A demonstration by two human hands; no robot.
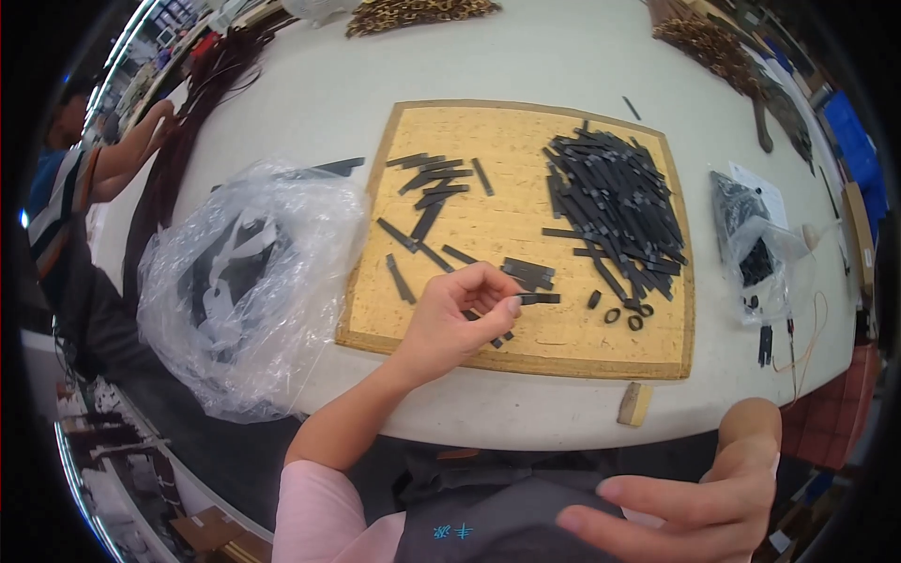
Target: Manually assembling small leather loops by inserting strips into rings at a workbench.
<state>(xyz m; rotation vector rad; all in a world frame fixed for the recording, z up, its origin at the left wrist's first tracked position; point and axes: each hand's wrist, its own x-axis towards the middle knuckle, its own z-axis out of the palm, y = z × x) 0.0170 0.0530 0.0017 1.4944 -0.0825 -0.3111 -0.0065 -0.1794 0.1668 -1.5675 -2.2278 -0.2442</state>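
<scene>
My left hand [458, 314] is over the near middle of a yellow board [507, 338] with a brown edge. Its thumb and fingertips pinch a short black strip [542, 298]. Just beyond it, a few more black strips [528, 272] lie side by side. Off the table's near edge at the lower right, my right hand [690, 502] is raised close to the camera, fingers apart, nothing seen in it. A big heap of black strips [610, 197] covers the board's right side. Small black rings [612, 316] lie below the heap. Loose strips [436, 178] are scattered on the left.
A clear plastic bag [253, 291] with dark pieces stands left of the board. To the right lies a smaller bag of black parts [751, 244]. A small block [635, 404] sits by the near edge. Chains [422, 14] lie far back. Another person [70, 188] works at the left.
</scene>
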